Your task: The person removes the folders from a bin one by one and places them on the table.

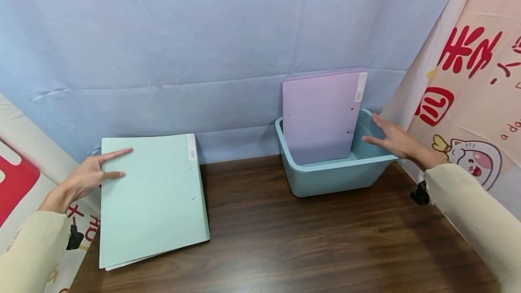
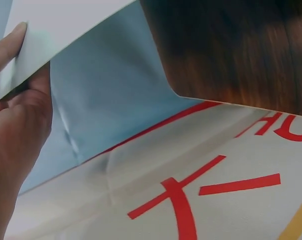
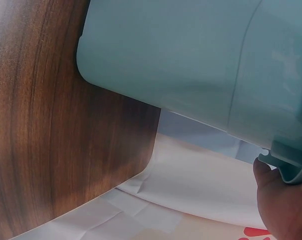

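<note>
One mint folder (image 1: 150, 207) with one white label (image 1: 192, 147) and two rivets (image 1: 189, 167) is at the left of the table (image 1: 285, 238), pinched by the left hand (image 1: 87, 175); the right hand (image 1: 396, 140) grips one blue bin (image 1: 333, 181), one lilac folder (image 1: 317, 116) standing inside

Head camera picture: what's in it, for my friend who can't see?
A person's left hand grips a green folder by its edge; the right hand holds a blue bin by its rim. A purple folder stands in the bin, which sits on a brown table.
</note>
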{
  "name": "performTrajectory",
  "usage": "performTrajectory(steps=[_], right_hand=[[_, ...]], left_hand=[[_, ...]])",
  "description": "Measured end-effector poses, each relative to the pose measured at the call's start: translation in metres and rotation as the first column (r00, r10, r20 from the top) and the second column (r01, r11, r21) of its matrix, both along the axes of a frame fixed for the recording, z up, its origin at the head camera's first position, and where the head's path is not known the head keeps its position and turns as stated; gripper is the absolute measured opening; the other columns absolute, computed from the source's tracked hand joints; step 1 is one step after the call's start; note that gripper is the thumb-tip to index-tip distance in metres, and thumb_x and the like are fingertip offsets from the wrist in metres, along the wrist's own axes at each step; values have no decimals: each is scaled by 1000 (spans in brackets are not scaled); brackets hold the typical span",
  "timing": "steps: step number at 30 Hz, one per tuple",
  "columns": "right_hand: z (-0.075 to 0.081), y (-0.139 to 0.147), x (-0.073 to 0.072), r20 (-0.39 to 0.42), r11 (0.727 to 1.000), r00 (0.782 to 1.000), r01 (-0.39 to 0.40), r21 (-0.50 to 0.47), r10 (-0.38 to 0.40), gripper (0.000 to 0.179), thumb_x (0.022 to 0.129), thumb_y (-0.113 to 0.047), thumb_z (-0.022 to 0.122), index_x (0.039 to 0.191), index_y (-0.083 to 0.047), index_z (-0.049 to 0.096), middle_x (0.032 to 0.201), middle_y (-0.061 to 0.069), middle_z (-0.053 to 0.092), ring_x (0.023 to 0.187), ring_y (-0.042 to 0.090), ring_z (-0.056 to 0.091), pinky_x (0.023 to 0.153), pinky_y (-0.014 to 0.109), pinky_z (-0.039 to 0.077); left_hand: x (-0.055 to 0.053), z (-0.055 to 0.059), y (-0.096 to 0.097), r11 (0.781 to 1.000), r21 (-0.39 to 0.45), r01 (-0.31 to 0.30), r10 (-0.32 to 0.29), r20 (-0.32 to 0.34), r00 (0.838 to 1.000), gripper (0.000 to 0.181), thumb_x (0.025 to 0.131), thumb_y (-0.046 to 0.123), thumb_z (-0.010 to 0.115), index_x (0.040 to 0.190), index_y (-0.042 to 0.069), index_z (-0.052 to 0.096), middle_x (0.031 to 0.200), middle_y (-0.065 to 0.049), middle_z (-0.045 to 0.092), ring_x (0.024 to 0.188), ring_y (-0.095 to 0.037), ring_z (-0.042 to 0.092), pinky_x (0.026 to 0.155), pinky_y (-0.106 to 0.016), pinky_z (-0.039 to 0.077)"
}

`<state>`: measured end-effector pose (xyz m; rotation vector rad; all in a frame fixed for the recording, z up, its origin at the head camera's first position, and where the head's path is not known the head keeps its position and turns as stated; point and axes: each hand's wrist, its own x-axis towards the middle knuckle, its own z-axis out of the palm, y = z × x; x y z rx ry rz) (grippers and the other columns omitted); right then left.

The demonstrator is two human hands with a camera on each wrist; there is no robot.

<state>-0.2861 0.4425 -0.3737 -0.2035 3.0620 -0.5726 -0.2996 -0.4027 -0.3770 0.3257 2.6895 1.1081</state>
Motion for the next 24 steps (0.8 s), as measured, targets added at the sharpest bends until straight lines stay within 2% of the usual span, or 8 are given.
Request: performTrajectory(steps=[1, 5, 9, 14, 20, 22, 24], right_hand=[[0, 0, 0, 0, 1000, 1000, 0, -1, 0, 99, 93, -59, 54, 157, -13, -6, 162, 21, -2, 145, 51, 5, 102, 78, 13], [-1, 0, 0, -6, 1000, 1000, -6, 2, 6, 98, 93, -58, 54, 157, -11, -4, 162, 21, -1, 145, 50, 6, 104, 76, 12], [-1, 0, 1, -3, 1000, 1000, -5, -5, 5, 98, 93, -57, 54, 157, -11, -4, 162, 21, -1, 145, 49, 5, 105, 76, 12], [-3, 1, 3, 7, 1000, 1000, 3, -25, -3, 98, 92, -59, 54, 157, -20, -7, 163, 17, -4, 146, 48, 2, 103, 78, 12], [-3, 1, 2, 6, 1000, 1000, 6, -21, -5, 98, 92, -59, 54, 157, -20, -8, 163, 18, -4, 146, 49, 3, 102, 78, 13], [-2, 1, 1, 4, 1000, 1000, 6, -18, -6, 98, 92, -59, 54, 157, -18, -7, 163, 19, -3, 145, 50, 4, 102, 78, 13], [-1, 1, 1, 3, 1000, 1000, 10, -11, -10, 98, 93, -58, 54, 157, -18, -8, 163, 20, -2, 145, 50, 4, 102, 78, 13]], left_hand=[[-1, -2, -1, 1000, 15, -1, 1, 12, 1000, 81, 84, 30, 77, 152, 37, 33, 162, -13, 16, 146, -43, 2, 107, -72, 14], [-5, -8, -5, 999, 34, 5, -6, 32, 999, 82, 83, 29, 78, 152, 35, 33, 162, -14, 13, 146, -45, -1, 103, -77, 5], [-9, -12, -8, 1000, 22, 11, -12, 39, 999, 82, 81, 28, 78, 152, 33, 36, 161, -15, 17, 146, -46, 3, 104, -76, 6], [-12, -16, -12, 1000, -23, 17, -17, 29, 999, 82, 80, 30, 79, 151, 29, 39, 159, -19, 23, 144, -46, 14, 106, -71, 17], [-15, -20, -18, 999, -40, 30, -29, 37, 999, 84, 80, 33, 79, 152, 26, 37, 158, -21, 24, 144, -47, 12, 103, -75, 16], [-16, -21, -19, 997, -66, 33, -31, 34, 999, 85, 81, 35, 78, 153, 25, 35, 157, -21, 26, 142, -45, 19, 105, -64, 30], [-17, -22, -20, 995, -94, 40, -38, 26, 999, 86, 82, 37, 78, 154, 23, 33, 156, -23, 28, 140, -42, 25, 101, -42, 41]])
